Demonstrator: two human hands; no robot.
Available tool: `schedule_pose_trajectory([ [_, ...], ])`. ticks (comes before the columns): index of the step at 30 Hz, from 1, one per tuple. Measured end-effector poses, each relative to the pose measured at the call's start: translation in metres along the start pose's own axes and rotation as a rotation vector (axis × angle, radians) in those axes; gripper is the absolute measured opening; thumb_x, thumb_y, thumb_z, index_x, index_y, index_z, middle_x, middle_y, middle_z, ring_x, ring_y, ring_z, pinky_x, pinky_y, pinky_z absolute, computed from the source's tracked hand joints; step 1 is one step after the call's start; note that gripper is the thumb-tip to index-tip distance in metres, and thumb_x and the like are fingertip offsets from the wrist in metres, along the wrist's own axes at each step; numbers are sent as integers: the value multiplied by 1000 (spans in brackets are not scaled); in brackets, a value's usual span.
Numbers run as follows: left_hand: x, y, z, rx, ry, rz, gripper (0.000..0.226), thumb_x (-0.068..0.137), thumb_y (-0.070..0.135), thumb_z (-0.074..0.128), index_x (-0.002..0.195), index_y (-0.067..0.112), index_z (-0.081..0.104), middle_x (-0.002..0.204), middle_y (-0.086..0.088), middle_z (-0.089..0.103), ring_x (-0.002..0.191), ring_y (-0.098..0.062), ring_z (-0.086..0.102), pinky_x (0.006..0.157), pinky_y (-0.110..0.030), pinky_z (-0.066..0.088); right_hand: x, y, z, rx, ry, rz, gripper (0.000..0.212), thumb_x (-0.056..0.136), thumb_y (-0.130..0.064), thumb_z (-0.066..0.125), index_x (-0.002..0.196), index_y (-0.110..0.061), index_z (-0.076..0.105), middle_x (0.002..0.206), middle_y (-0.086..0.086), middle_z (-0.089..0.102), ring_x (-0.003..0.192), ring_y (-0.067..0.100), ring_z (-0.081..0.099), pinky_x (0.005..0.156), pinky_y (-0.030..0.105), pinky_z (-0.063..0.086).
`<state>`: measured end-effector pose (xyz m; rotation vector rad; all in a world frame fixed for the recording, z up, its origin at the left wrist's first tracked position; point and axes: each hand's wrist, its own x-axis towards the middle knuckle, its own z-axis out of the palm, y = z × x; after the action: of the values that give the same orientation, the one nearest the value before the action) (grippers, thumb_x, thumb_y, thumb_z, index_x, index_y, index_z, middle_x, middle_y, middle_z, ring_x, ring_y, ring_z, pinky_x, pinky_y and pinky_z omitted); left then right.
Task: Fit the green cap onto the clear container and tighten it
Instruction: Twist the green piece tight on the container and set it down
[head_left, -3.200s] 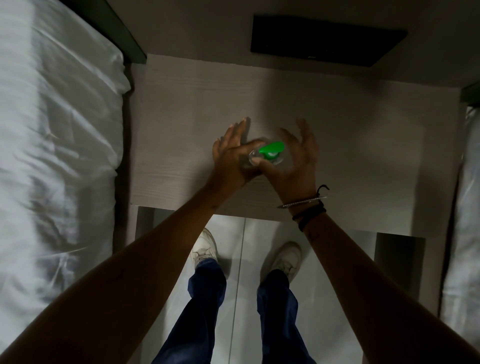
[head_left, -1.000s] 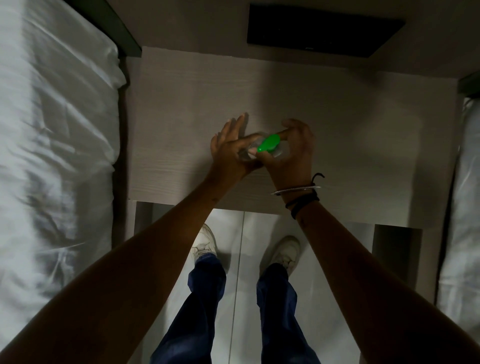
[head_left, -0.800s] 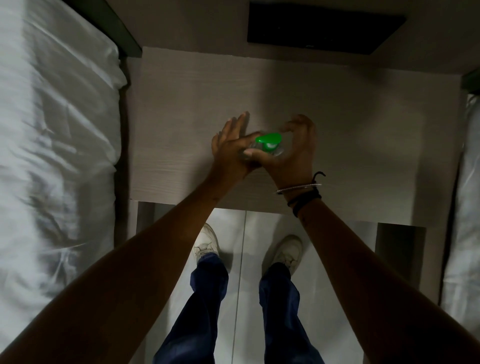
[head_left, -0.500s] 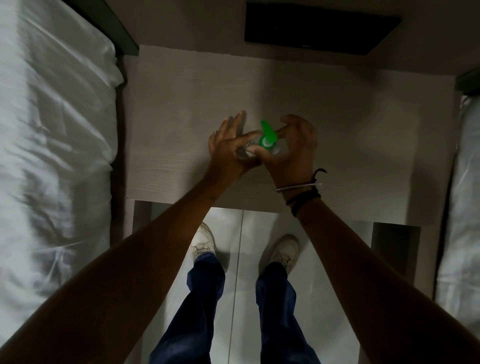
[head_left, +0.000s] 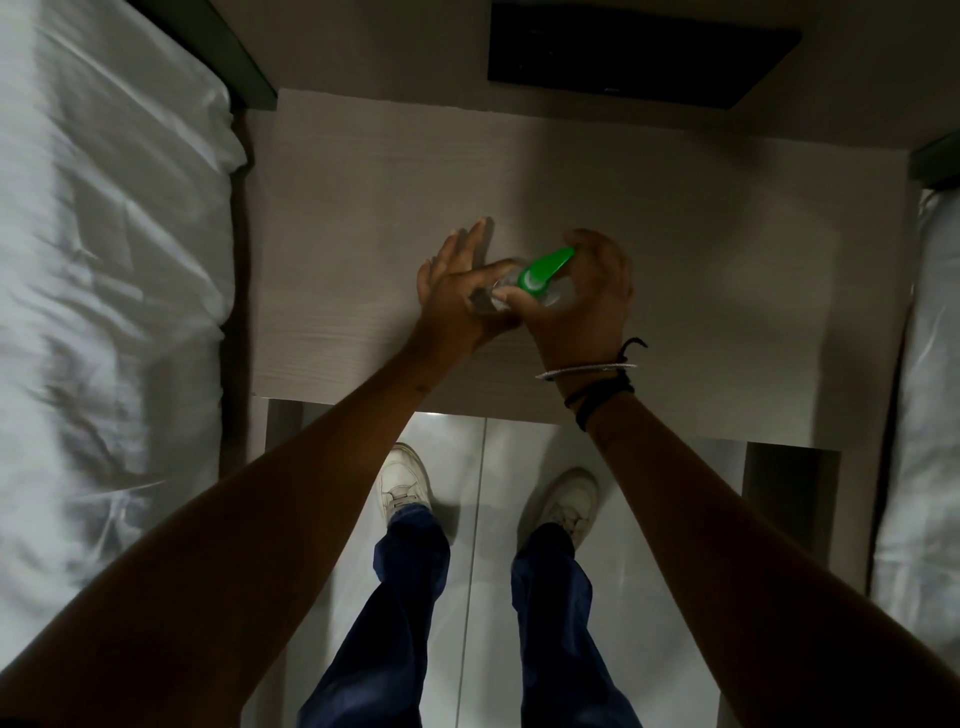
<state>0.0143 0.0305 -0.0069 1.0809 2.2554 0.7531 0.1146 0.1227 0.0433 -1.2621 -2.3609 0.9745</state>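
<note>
At frame centre, the left hand (head_left: 457, 291) steadies the clear container (head_left: 493, 301) with thumb and palm, fingers splayed. The green cap (head_left: 543, 270) sits on its mouth, pinched by the curled right hand (head_left: 582, 291). Fitting looks done; tightening probably remains.

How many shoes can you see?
2. The left shoe stands on the floor below the table's near edge, between the arms; the right shoe stands beside it. Both are partly hidden by the trouser legs.

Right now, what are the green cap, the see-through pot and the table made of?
Green cap: probably plastic, a bright even colour with a slight shine. Clear container: looks like clear plastic, maybe glass; I can see through it. Table: pale wood or wood-look laminate, matt, with fine grain lines.
</note>
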Motion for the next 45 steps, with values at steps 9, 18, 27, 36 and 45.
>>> schedule_pose_trajectory([
  [9, 0, 2, -3, 21, -14, -11, 57, 75, 45, 71, 127, 29, 55, 158, -6, 14, 145, -29, 4, 113, -53, 1, 1, 12, -1, 112, -154, -47, 49, 66, -27, 83, 108, -8, 65, 145, 13, 44, 132, 29, 39, 109, 50, 35],
  [18, -1, 1, 2, 17, 14, 8, 53, 75, 46, 70, 122, 26, 59, 156, -11, 21, 144, -34, 11, 111, -57, 7, 1, 6, 7, 110, -20, 20, 61, 54, -38, 89, 99, -7, 61, 133, 15, 52, 125, 29, 46, 104, 50, 40],
  [27, 1, -1, 3, 17, 9, 13, 57, 72, 43, 74, 123, 24, 59, 156, -11, 21, 144, -35, 11, 112, -56, 6, -2, 16, 3, 121, -75, -74, 33, 65, -23, 85, 90, -8, 69, 131, 14, 57, 125, 34, 47, 102, 56, 39],
  [36, 1, 3, 2, 2, 16, 20, 59, 70, 51, 63, 122, 23, 60, 155, -12, 23, 143, -36, 12, 111, -55, 7, -1, 14, 2, 74, -111, -89, 56, 65, -31, 84, 113, -12, 63, 143, 15, 45, 132, 33, 39, 106, 56, 36],
  [45, -2, 1, 8, -53, 42, 13, 56, 69, 43, 72, 116, 14, 62, 153, -16, 28, 142, -39, 17, 109, -60, 10, 1, 4, 6, 7, 20, 13, 48, 57, -41, 84, 82, -8, 61, 114, 14, 62, 111, 32, 54, 94, 54, 43],
])
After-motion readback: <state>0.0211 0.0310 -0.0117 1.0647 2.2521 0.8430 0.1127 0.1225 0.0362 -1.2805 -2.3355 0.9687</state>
